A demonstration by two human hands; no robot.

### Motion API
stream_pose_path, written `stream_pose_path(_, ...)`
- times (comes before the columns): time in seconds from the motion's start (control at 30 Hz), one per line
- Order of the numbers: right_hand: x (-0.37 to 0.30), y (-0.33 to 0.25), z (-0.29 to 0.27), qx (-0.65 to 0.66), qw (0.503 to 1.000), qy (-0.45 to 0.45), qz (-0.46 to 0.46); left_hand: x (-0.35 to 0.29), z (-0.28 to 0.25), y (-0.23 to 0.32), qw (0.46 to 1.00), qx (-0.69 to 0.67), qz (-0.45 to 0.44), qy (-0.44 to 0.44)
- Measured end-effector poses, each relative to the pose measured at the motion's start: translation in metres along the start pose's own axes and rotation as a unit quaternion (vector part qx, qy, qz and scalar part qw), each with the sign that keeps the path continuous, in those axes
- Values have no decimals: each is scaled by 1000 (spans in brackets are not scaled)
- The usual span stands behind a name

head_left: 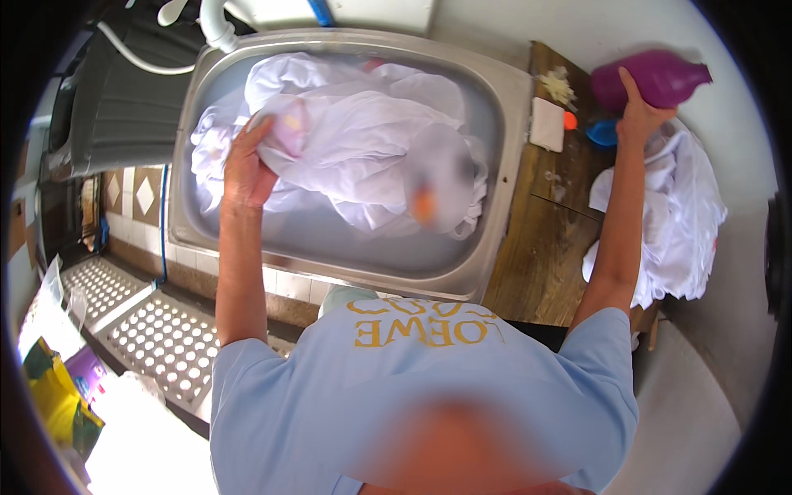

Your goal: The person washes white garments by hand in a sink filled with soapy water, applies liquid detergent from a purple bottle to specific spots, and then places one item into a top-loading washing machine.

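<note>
A metal sink (513, 78) holds greyish water and a heap of wet white cloth (355, 124). At the heap's left side, my left hand (250, 165) has its fingers closed on a fold of the white cloth, where a pinkish patch shows. Over to the right, my right hand (645, 113) is wrapped round a purple bottle (652, 78), which lies tilted on its side with its narrow end to the right. Below the bottle, a small blue cup or cap (602, 133) sits on the wooden board (536, 256).
On the board lie a pale bar or sponge (547, 124), a small orange round thing (570, 120) and a scrunched yellowish scrubber (558, 87). White laundry (681, 219) is piled at the right by the wall. A white pipe (216, 29) comes down at the sink's far left corner.
</note>
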State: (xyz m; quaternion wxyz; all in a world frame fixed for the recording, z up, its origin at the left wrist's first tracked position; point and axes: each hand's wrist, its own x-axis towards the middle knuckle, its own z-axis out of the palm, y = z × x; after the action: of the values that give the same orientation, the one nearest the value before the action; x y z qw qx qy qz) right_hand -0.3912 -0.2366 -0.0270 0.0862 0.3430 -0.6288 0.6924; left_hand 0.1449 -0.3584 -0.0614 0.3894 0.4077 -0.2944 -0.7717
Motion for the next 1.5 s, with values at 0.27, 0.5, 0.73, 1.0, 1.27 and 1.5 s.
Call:
stream_pose_path(0.27,-21,4,-1,-19,998,-53,12,1,-1,5,997,33,-25,-61)
stream_pose_path(0.5,-155,-93,58,-25,982,-187,-24,4,-49,1,908,417,2,47)
stream_pose_path(0.73,-238,-57,158,-167,890,-417,-81,28,-1,-6,680,591,434,-20)
stream_pose_path(1.0,-297,-18,163,-180,913,-364,-42,76,75,-95,631,669,374,-118)
stream_pose_path(1.27,-274,-7,159,295,843,-65,446,95,42,-126,740,543,386,-90)
stream_pose_path(1.5,-265,-18,159,554,665,-126,483,89,38,-124,716,568,391,-112)
